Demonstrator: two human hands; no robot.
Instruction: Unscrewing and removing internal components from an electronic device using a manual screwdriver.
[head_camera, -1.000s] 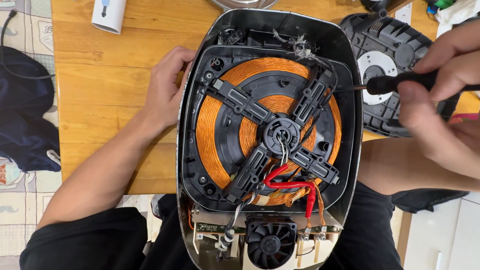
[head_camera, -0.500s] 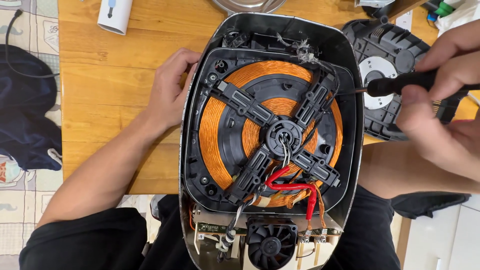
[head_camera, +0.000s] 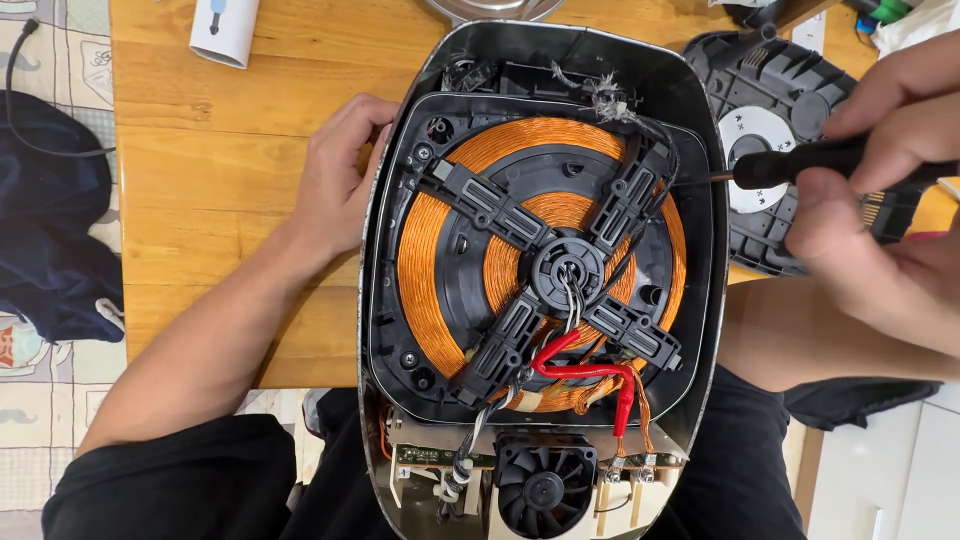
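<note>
Here the right hand (head_camera: 880, 210) grips a screwdriver (head_camera: 800, 165) (tip hidden), left hand (head_camera: 335, 180) steadying the cooker housing (head_camera: 540, 60).

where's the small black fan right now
In the head view, the small black fan sits at the bottom centre of the opened cooker shell, just below the copper coil, by the red wires.

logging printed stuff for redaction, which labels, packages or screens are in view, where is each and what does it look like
Round white label: on the black plastic base cover at top right, behind the screwdriver; small dark marks.
White cylindrical container: on the wooden table, top left edge; small blue printed mark.
No screens or signs in view.
</note>
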